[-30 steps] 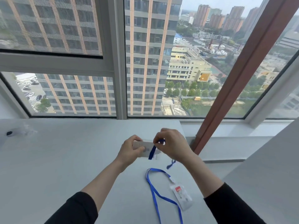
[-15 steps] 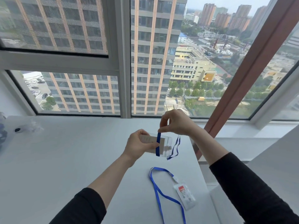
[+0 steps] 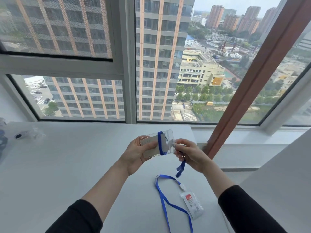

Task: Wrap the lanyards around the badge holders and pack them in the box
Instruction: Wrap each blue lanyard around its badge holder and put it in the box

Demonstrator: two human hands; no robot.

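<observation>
White table [image 3: 67, 165] under a wide window, and the job looks barely half done. Left hand [image 3: 136, 155] grips a clear holder [image 3: 151, 147] by one end, fingers curled round it. One turn of blue lanyard [image 3: 160, 143] circles the holder just beyond those fingers. Right hand [image 3: 190, 155] pinches the loose tail, which dangles below it. Nearer the person than both hands, a second lanyard [image 3: 164, 200] and second holder [image 3: 191, 206] lie unwrapped. No box shows, so packing seems not begun

A clear plastic badge holder [image 3: 165, 143] with a blue lanyard strap [image 3: 161, 143] wrapped once around it is held at frame centre, while a second clear holder [image 3: 191, 204] with blue lanyard [image 3: 166, 200] lies flat lower right.
</observation>
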